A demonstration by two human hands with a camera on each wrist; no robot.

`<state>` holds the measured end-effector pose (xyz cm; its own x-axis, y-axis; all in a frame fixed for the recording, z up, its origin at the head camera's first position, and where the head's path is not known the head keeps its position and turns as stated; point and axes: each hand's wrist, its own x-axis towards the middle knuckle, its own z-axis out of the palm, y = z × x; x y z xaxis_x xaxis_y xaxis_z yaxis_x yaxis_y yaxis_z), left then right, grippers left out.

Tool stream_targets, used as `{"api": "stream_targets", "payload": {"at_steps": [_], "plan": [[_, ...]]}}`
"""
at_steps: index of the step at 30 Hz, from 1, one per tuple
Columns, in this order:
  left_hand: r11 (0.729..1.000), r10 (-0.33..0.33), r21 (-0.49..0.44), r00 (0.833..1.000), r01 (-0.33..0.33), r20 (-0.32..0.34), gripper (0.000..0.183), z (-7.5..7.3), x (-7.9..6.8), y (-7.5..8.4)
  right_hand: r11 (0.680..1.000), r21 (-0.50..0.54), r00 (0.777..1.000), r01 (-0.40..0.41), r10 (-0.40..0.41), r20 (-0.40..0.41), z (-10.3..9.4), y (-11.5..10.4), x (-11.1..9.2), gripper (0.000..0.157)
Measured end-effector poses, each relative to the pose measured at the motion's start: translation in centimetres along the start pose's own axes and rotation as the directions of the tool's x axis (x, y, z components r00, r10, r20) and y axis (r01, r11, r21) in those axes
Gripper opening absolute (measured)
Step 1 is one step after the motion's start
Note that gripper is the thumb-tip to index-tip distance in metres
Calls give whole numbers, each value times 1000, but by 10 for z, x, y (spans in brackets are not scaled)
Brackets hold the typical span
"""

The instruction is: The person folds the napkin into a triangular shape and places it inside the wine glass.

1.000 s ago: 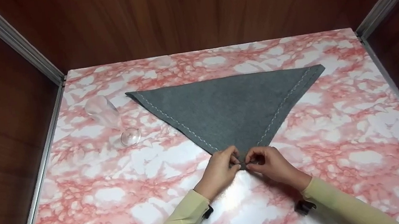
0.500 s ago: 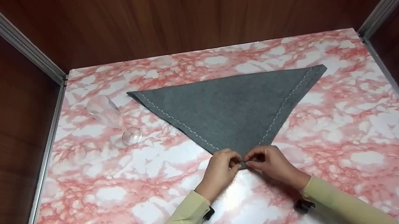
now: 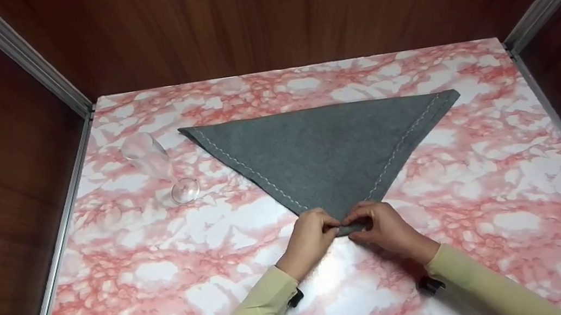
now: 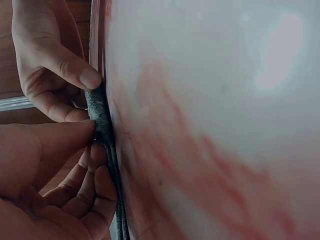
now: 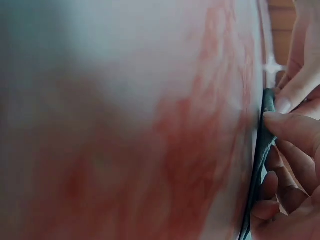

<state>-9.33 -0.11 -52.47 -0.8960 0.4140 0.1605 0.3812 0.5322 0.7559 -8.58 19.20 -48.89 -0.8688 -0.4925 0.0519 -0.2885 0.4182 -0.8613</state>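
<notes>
A dark grey cloth (image 3: 324, 157), folded into a triangle with pale stitching along two sides, lies flat with its point toward me. At that near point the cloth is turned up into a small roll. My left hand (image 3: 311, 238) pinches the roll's left end between thumb and fingers. Its right end is pinched by my right hand (image 3: 386, 227), close beside the left. In the left wrist view the rolled cloth (image 4: 100, 112) shows between the thumbs and fingertips of both hands. The right wrist view shows the cloth's edge (image 5: 265, 125) under the thumbs.
A clear stemmed glass (image 3: 148, 157) lies on its side left of the cloth, its round foot toward me. The table (image 3: 489, 238) has a red and white marbled top. Brown wood panels (image 3: 282, 14) with metal edge strips enclose its back and sides.
The near tip of the cloth has been rolled slightly further, and the roll between my hands looks wider. My right fingertips have shifted a little; the glass has stayed put.
</notes>
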Motion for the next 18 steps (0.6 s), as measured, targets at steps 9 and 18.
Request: {"api": "stream_targets", "payload": {"at_steps": [9, 18], "plan": [[969, -38, -238, 995, 58, 88, 24, -6, 8, -4, 999, 16, 999, -38, 38, -12, -5, 2, 7, 12], [960, -48, -265, 985, 91, 165, 27, -10, 11, -10, 996, 36, 996, -83, 83, 21, -7, 1, 7, 10]]}}
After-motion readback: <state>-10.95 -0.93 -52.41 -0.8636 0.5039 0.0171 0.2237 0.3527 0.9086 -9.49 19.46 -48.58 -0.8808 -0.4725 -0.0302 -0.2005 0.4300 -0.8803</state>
